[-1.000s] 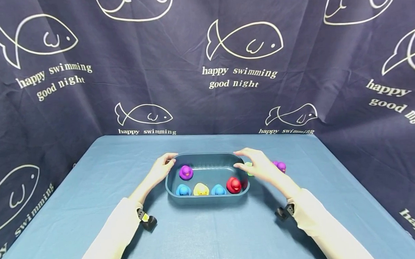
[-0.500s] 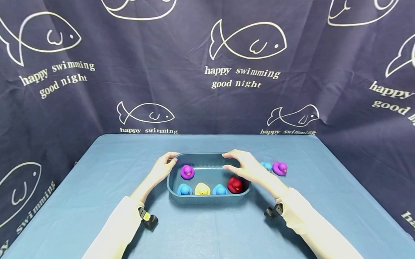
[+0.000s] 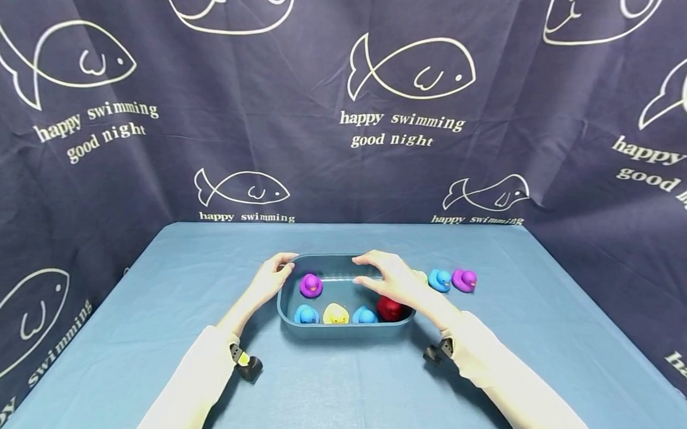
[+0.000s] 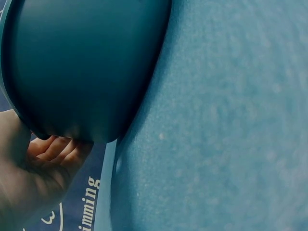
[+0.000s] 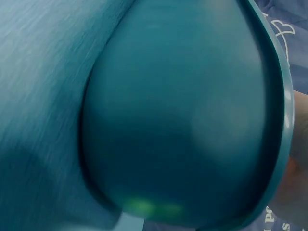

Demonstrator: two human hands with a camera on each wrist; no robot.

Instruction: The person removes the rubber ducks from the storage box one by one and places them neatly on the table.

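Note:
A dark teal oval tub (image 3: 347,332) stands on the table with rubber ducks in it. At its left end my left hand (image 3: 269,279) grips the rim; the left wrist view shows fingers (image 4: 62,149) curled behind the tub wall (image 4: 86,72). Over the tub's right side hovers my right hand (image 3: 392,277), thumb and fingers spread with nothing between them. Inside lie a purple duck (image 3: 310,286) at the back left, and a blue duck (image 3: 306,314), a yellow duck (image 3: 335,314), another blue duck (image 3: 365,315) and a red duck (image 3: 388,309) along the front. My right hand partly covers the red one.
Right of the tub, a pale yellow-green duck (image 3: 421,276), a blue duck (image 3: 439,280) and a purple duck (image 3: 464,280) sit in a row on the blue tablecloth (image 3: 338,391). A dark fish-print curtain (image 3: 318,133) encloses the back and sides.
My right hand has moved left from the tub's right rim to over its inside, uncovering the blue duck outside. My left hand stays at the rim. The view has shifted slightly.

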